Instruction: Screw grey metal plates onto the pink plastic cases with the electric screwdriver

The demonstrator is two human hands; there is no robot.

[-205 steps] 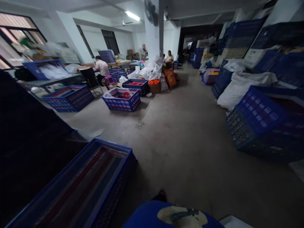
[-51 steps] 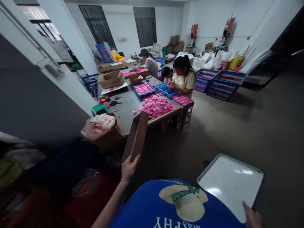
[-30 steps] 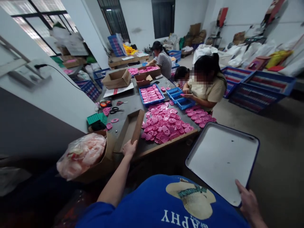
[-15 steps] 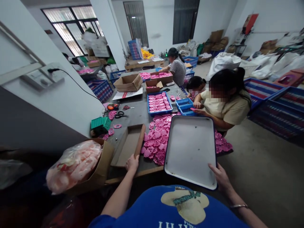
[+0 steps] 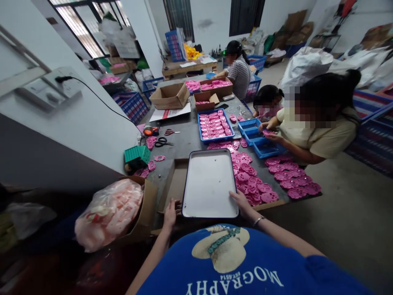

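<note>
A shallow white tray (image 5: pixel 208 184) with a dark rim lies level in front of me, over part of a shallow cardboard box (image 5: pixel 173 180). My right hand (image 5: pixel 242 203) grips the tray's right edge, thumb on top. At the near edge of the cardboard box, just left of the tray, is my left hand (image 5: pixel 172 211), its fingers curled on the cardboard. The tray hides the box's right wall. Right beside the tray is a pile of pink flower-like plastic pieces (image 5: pixel 250 180).
A blue tray of pink pieces (image 5: pixel 215 126) and blue bins (image 5: pixel 265 147) stand farther back. Scissors (image 5: pixel 163 142) and a green basket (image 5: pixel 137 156) are at left. A bagged carton (image 5: pixel 147 209) stands near left. A co-worker (image 5: pixel 319 135) handles a pink piece at right.
The white tray has moved left with my right hand, from above the pink pile to over the cardboard box. More of the pile shows. My view has shifted slightly.
</note>
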